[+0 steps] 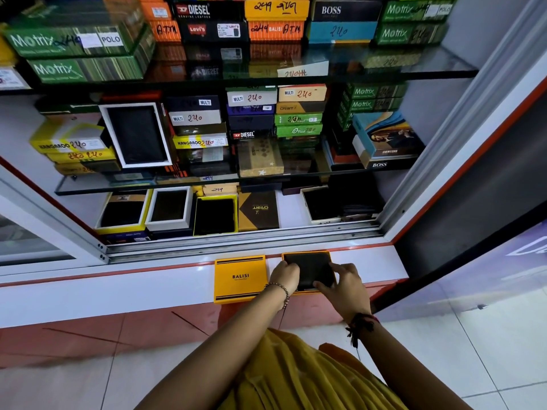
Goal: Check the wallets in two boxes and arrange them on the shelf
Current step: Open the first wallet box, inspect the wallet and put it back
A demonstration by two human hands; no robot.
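An open yellow box base [307,253] sits on the white ledge [118,291] in front of the cabinet, with a black wallet [312,269] lying in it. My left hand [284,275] grips the wallet's left edge. My right hand [344,282] holds its right and near edge with the fingers spread over it. The box's yellow lid [239,278], marked BALISI, lies flat on the ledge just to the left, apart from my hands.
The cabinet's bottom shelf holds several open boxes with dark wallets [216,216] and a brown ORBIT box [258,210]. Two glass shelves [296,176] above carry stacked wallet boxes. A sliding door track [242,241] runs behind the ledge. A wall stands to the right.
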